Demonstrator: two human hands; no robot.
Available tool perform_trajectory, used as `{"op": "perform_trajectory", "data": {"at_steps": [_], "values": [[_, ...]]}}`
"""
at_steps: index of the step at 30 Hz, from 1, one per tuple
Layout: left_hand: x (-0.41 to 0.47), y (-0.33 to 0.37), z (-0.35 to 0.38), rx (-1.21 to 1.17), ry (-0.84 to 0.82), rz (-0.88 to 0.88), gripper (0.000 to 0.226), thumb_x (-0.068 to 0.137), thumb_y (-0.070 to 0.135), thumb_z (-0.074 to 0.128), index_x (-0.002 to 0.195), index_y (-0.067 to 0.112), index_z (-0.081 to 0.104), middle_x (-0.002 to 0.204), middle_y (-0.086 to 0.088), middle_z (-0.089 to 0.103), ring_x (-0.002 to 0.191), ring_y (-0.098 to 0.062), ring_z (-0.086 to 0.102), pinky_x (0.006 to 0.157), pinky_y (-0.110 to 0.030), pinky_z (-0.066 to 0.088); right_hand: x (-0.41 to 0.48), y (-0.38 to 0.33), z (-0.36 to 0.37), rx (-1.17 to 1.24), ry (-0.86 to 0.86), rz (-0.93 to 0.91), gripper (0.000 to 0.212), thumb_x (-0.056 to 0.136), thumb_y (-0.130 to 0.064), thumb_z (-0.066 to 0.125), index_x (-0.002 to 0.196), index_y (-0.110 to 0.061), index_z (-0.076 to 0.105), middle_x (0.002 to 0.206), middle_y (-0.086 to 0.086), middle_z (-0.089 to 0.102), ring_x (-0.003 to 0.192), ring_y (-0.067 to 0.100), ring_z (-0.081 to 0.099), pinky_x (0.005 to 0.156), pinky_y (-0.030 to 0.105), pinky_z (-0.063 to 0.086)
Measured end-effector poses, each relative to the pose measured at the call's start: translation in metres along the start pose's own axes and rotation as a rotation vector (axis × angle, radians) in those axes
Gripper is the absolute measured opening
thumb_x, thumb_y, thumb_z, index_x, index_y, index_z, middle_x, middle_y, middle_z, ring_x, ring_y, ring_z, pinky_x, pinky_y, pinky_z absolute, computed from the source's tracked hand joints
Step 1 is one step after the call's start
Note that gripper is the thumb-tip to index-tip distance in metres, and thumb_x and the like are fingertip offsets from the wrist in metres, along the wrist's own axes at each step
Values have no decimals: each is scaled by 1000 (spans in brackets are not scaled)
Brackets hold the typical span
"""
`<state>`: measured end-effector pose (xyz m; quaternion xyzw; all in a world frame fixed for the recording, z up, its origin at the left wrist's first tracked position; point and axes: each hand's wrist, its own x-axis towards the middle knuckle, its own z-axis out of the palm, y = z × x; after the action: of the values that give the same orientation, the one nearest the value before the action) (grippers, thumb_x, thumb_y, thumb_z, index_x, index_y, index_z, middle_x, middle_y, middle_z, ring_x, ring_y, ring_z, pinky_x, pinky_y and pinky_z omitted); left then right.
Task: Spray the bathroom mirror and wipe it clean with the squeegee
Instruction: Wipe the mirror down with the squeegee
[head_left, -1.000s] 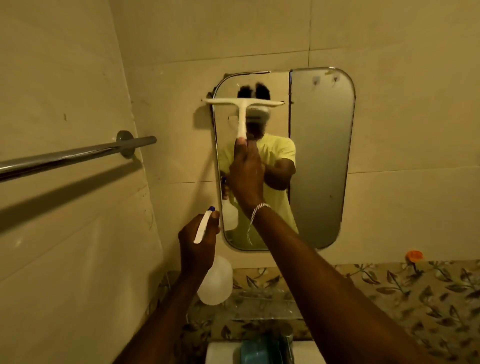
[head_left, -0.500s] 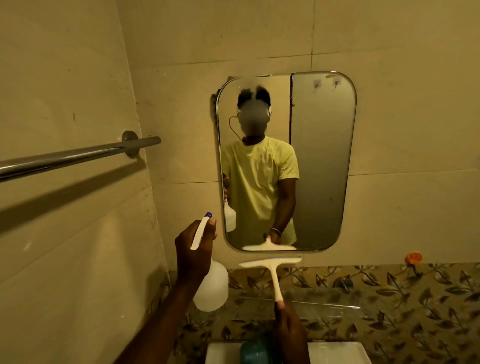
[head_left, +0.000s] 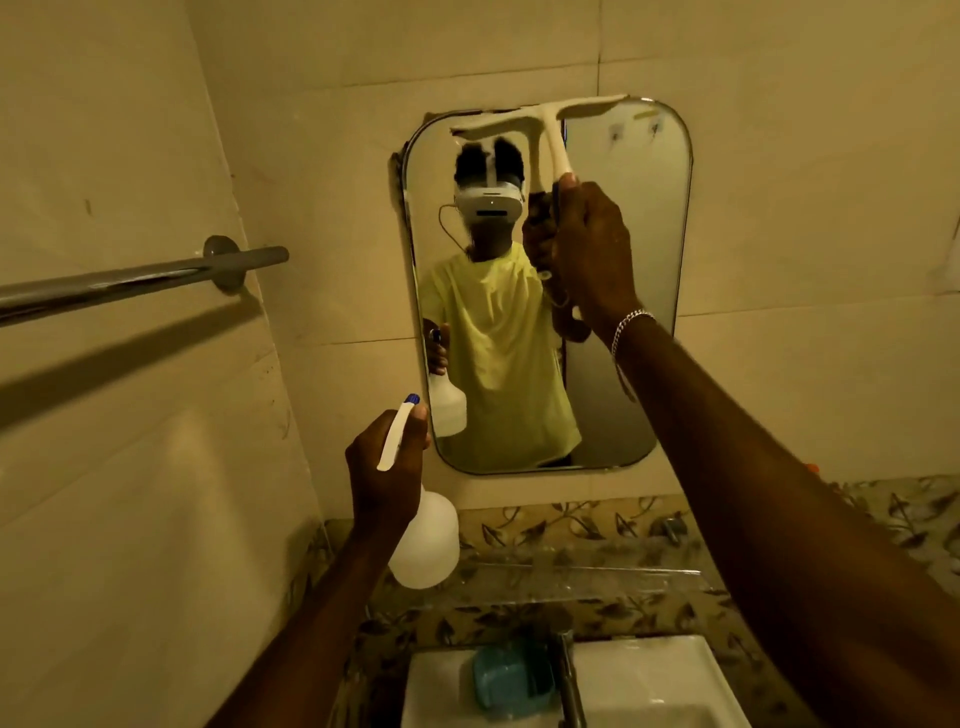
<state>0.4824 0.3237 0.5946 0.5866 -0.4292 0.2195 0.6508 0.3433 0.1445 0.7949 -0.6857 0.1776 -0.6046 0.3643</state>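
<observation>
A rounded rectangular mirror (head_left: 628, 249) hangs on the tiled wall ahead. My right hand (head_left: 589, 249) grips the handle of a white squeegee (head_left: 545, 122), whose blade lies tilted along the mirror's top edge, near the middle. My left hand (head_left: 387, 475) holds a white spray bottle (head_left: 426, 545) with a blue nozzle tip, below and left of the mirror's lower left corner. The bottle points toward the mirror. The mirror reflects a person in a yellow shirt with both hands and the bottle.
A metal towel bar (head_left: 140, 278) juts from the left wall at chest height. Below are a white sink (head_left: 644, 670) with a tap (head_left: 569, 675) and a blue soap dish (head_left: 511, 675). A glass shelf (head_left: 597, 571) and leaf-patterned tiles run under the mirror.
My right hand swept the squeegee from the mirror's top left down past its bottom edge, then raised it to the top again, further right. My left hand stayed put with the bottle.
</observation>
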Motion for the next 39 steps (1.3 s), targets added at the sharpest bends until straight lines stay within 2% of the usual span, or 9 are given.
{"op": "perform_trajectory", "data": {"at_steps": [7, 14, 18, 21, 23, 26, 30, 35, 39], "values": [[-7, -19, 8, -12, -12, -13, 56, 100, 56, 51, 83, 6, 72, 70, -2, 70, 68, -14, 69, 63, -17, 53, -175, 146, -10, -90, -14, 185, 41, 107, -58, 34, 102, -27, 62, 69, -1, 57, 55, 7, 53, 48, 25, 42], [-9, -20, 0, -24, -25, -30, 40, 101, 50, 54, 86, 17, 71, 71, -1, 71, 68, -16, 70, 65, -37, 60, -345, 239, -63, -259, -80, 663, 63, 82, -70, 36, 97, -20, 71, 74, 3, 69, 72, 23, 68, 67, 42, 54], [-5, -13, -4, -26, -17, -13, 38, 100, 57, 51, 87, 26, 69, 73, 8, 71, 70, -11, 71, 65, -24, 59, -260, 178, -72, -233, -41, 350, 49, 95, -77, 34, 88, -38, 63, 67, 3, 62, 53, 6, 56, 47, 31, 47], [-4, -8, 1, -31, -33, -19, 43, 100, 48, 53, 86, 12, 71, 71, -2, 71, 69, -15, 69, 64, -27, 58, -147, 107, -67, -224, -107, 38, 34, 106, -59, 39, 98, -40, 66, 71, 1, 63, 59, 3, 58, 52, 24, 46], [-3, -4, 7, -26, -49, 8, 45, 100, 43, 52, 85, 6, 71, 70, -6, 70, 70, -14, 68, 63, -21, 55, -77, 64, -56, -266, -152, -102, 38, 110, -48, 40, 119, -23, 66, 83, 0, 70, 70, 13, 68, 59, 36, 58], [-2, 3, 16, -26, -70, 23, 48, 100, 44, 50, 83, 3, 70, 71, -6, 69, 73, -9, 67, 64, -8, 48, -2, 13, -35, -327, -168, -245, 36, 110, -45, 41, 109, -18, 65, 88, 6, 74, 71, 20, 71, 66, 43, 62], [-1, 5, 29, -55, -85, -4, 51, 99, 45, 50, 89, 1, 72, 75, -4, 70, 76, -3, 69, 67, -5, 49, 42, -5, -36, -461, -185, -293, 44, 111, -43, 40, 105, -9, 67, 87, 5, 71, 70, 18, 66, 62, 35, 52], [1, -3, 42, -89, -65, -18, 43, 99, 40, 54, 92, 2, 73, 76, -2, 71, 77, 1, 69, 67, -5, 50, -3, 62, -91, -316, 13, -192, 33, 111, -43, 39, 93, -27, 60, 68, -9, 63, 58, 6, 63, 49, 11, 44], [2, -9, 53, -84, -50, -39, 27, 100, 34, 57, 90, 14, 72, 77, 0, 73, 76, -6, 70, 65, -8, 52, -104, 160, -109, -257, 44, 23, 31, 110, -50, 36, 87, -40, 55, 67, -2, 59, 55, 11, 56, 48, 30, 44]]}}
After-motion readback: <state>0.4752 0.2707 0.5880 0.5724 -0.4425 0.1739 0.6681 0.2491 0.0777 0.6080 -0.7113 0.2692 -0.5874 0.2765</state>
